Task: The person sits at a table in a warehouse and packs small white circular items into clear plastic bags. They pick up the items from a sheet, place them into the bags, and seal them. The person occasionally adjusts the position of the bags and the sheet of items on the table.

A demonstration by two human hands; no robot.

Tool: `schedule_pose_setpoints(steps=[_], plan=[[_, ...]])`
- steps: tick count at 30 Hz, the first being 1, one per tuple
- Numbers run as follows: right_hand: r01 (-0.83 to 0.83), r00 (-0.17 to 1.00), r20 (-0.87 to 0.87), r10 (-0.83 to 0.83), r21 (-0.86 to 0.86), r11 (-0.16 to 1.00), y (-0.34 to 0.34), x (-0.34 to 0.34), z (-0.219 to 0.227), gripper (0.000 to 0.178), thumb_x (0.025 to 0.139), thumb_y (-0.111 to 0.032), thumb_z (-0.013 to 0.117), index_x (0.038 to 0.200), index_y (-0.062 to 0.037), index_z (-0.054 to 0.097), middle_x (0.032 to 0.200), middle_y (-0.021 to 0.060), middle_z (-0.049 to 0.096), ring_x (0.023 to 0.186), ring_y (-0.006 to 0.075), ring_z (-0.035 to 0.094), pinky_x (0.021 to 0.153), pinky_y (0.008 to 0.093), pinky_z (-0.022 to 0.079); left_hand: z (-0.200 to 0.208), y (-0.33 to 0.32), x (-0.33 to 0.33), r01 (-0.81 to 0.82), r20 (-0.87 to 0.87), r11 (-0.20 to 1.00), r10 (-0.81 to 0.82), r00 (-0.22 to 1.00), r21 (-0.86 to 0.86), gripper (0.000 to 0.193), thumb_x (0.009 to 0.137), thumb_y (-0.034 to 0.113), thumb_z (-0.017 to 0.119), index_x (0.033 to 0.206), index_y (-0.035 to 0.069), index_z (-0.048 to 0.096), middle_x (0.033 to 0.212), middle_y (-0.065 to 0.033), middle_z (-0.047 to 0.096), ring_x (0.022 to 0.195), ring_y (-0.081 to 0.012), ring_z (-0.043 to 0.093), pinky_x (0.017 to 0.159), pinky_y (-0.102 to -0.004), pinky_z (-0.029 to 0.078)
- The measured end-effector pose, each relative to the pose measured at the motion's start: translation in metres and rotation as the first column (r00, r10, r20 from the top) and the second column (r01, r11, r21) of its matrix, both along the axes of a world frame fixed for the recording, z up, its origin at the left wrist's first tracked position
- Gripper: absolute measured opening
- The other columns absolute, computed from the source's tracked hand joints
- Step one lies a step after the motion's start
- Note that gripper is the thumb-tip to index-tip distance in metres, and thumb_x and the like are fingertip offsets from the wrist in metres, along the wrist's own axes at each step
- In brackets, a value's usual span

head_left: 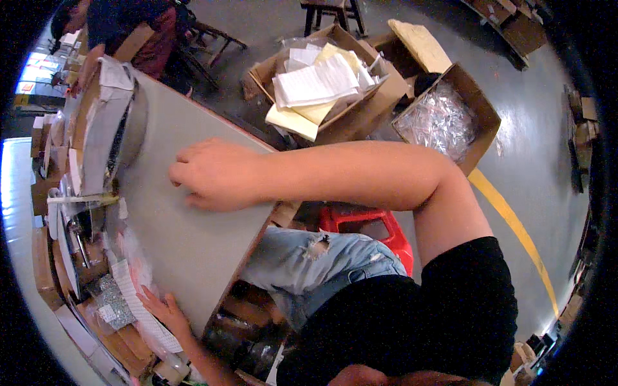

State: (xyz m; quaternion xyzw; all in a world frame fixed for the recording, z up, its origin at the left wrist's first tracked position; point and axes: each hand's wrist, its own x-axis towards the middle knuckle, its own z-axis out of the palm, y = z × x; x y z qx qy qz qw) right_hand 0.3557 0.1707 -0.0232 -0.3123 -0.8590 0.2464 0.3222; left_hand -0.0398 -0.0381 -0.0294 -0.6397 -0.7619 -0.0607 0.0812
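Beyond the right hand [219, 174] and off to its right, an open cardboard carton [360, 122] holds white and yellow paper sheets [317, 82], beside a second carton [484, 145] heaped with clear plastic packaging [444, 119]. Farther out past that hand are a dark wooden stool [328, 8] and, ahead to its left, a co-worker [132, 29] in a dark top. A red plastic stool [400, 241] and a yellow floor line [515, 222] lie to the right of both hands.

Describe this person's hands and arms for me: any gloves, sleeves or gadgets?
Neither the right hand nor the left hand wears a glove, and no watch or cable shows. A plain black short sleeve ends above the right elbow; the left sleeve can't be made out.
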Motion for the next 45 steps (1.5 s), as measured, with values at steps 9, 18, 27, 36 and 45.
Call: schedule_pose_setpoints(steps=[9, 18, 27, 36, 45], plan=[[-0.056, 0.998, 0.025, 0.058, -0.064, 0.996, 0.004, 0.003, 0.01, 0.03, 0.077, -0.026, 0.069, 0.096, -0.0063, 0.058, 0.095, 0.014, 0.061, 0.092, 0.0343, 0.06, 0.081, 0.0456, 0.046, 0.009, 0.012, 0.009, 0.059, 0.031, 0.993, -0.056, 0.998, -0.102, 0.069, 0.096, 0.045, 0.042, 0.147, 0.003, 0.024, 0.153, -0.0231, 0.015, 0.141, -0.0381, 0.016, 0.114, -0.0485, 0.013], [-0.109, 0.993, -0.056, 0.104, -0.096, 0.989, 0.004, 0.001, 0.009, 0.03, 0.077, -0.025, 0.069, 0.097, -0.0064, 0.056, 0.094, 0.0146, 0.06, 0.094, 0.0348, 0.058, 0.081, 0.0452, 0.046, 0.023, 0.03, 0.052, -0.133, -0.153, 0.988, 0.143, 0.978, 0.075, 0.093, 0.082, 0.074, 0.036, 0.15, 0.011, 0.022, 0.155, -0.021, 0.013, 0.142, -0.0428, 0.007, 0.109, -0.0594, 0.007], [-0.123, 0.991, -0.069, 0.116, -0.111, 0.986, 0.005, 0.0, 0.017, 0.026, 0.079, -0.018, 0.07, 0.096, -0.0035, 0.056, 0.085, 0.0149, 0.061, 0.081, 0.0319, 0.061, 0.072, 0.0401, 0.048, 0.032, 0.055, 0.052, -0.17, -0.135, 0.984, 0.176, 0.975, 0.056, 0.076, 0.083, 0.05, 0.055, 0.147, 0.017, 0.03, 0.154, -0.0163, 0.019, 0.141, -0.0408, 0.013, 0.102, -0.0711, 0.006], [-0.063, 0.996, 0.048, 0.075, -0.217, 0.974, -0.002, -0.002, 0.027, 0.026, 0.082, -0.025, 0.067, 0.096, -0.0042, 0.061, 0.089, 0.0169, 0.065, 0.083, 0.0344, 0.062, 0.074, 0.0432, 0.049, 0.056, 0.1, 0.05, -0.173, -0.014, 0.985, 0.173, 0.985, -0.004, 0.078, 0.082, 0.057, 0.057, 0.144, 0.016, 0.034, 0.153, -0.0153, 0.023, 0.139, -0.0423, 0.019, 0.104, -0.0674, 0.016], [-0.013, 0.995, 0.103, 0.019, -0.057, 0.998, -0.004, -0.006, 0.016, 0.024, 0.081, -0.023, 0.068, 0.092, -0.0027, 0.063, 0.087, 0.0172, 0.066, 0.078, 0.033, 0.064, 0.071, 0.0401, 0.051, 0.043, 0.182, 0.002, -0.117, 0.232, 0.981, 0.152, 0.961, -0.157, 0.078, 0.073, 0.044, 0.069, 0.139, 0.014, 0.041, 0.144, -0.0172, 0.035, 0.133, -0.0389, 0.034, 0.104, -0.0603, 0.03]])
